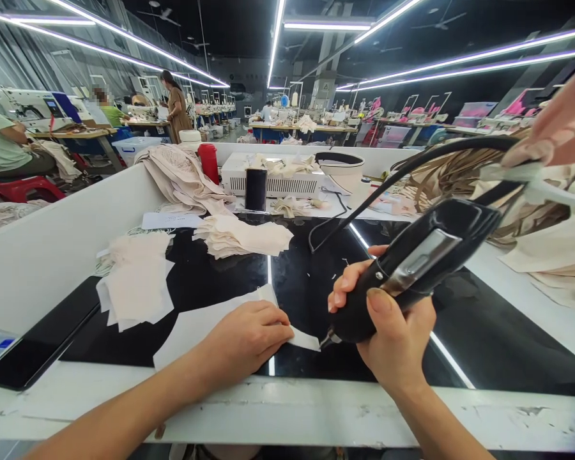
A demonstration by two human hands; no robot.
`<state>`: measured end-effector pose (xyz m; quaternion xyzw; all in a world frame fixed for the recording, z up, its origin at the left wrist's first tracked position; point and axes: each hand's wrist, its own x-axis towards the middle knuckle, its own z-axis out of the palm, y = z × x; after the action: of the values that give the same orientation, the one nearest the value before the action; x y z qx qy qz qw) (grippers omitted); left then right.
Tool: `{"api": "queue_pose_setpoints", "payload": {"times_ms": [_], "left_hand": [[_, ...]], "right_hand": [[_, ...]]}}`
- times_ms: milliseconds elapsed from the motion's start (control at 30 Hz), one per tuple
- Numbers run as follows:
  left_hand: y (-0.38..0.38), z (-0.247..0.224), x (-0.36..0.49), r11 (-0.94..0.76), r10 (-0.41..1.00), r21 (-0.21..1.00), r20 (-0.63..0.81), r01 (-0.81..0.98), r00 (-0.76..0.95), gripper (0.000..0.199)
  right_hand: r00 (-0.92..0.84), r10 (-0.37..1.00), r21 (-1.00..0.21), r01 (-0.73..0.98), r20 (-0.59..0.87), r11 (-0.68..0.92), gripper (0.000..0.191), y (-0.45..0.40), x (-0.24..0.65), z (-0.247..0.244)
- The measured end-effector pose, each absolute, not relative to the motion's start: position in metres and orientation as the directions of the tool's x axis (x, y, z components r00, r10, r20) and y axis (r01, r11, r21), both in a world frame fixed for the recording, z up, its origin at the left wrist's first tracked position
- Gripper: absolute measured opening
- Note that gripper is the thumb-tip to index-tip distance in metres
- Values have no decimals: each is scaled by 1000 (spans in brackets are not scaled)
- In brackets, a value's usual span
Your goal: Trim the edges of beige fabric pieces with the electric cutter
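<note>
My right hand (397,332) is wrapped round a black corded handheld power tool (412,255) with a silver panel on its side. The tool is tilted down to the left, and its narrow metal tip meets the right end of a white fabric piece (196,329). Fingers curled together, my left hand (252,332) presses and grips that piece near its narrow end. The piece lies flat on a glossy black board (326,287). To the left lies a stack of cream fabric pieces (137,275); another fabric stack (244,236) sits farther back.
A phone (255,190) leans against a white vented box (232,172). A black cord (393,182) arches right towards another person's hand (556,121). Brown straps and cloth (464,169) crowd the right side. A low white wall (76,230) edges the left.
</note>
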<state>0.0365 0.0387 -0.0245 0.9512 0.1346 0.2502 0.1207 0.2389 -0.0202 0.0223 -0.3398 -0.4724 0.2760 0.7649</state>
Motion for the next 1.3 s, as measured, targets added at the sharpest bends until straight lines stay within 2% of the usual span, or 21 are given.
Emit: {"api": "queue_pose_setpoints", "payload": {"times_ms": [167, 567, 833, 1100, 1300], "left_hand": [[38, -24, 36, -939, 314, 276, 440, 206, 842, 26], [37, -31, 40, -941, 333, 205, 428, 269, 840, 14], [37, -34, 43, -956, 294, 118, 417, 270, 860, 16], [38, -35, 44, -960, 279, 118, 440, 253, 853, 17], [39, -38, 45, -964, 267, 108, 462, 245, 846, 17]], "right_hand": [[405, 745, -781, -110, 529, 615, 41, -21, 238, 25], [419, 751, -791, -114, 511, 602, 39, -22, 236, 30], [432, 746, -798, -95, 506, 596, 40, -22, 236, 32], [474, 737, -806, -90, 482, 585, 43, -18, 234, 40], [504, 699, -781, -75, 507, 620, 38, -4, 225, 42]]}}
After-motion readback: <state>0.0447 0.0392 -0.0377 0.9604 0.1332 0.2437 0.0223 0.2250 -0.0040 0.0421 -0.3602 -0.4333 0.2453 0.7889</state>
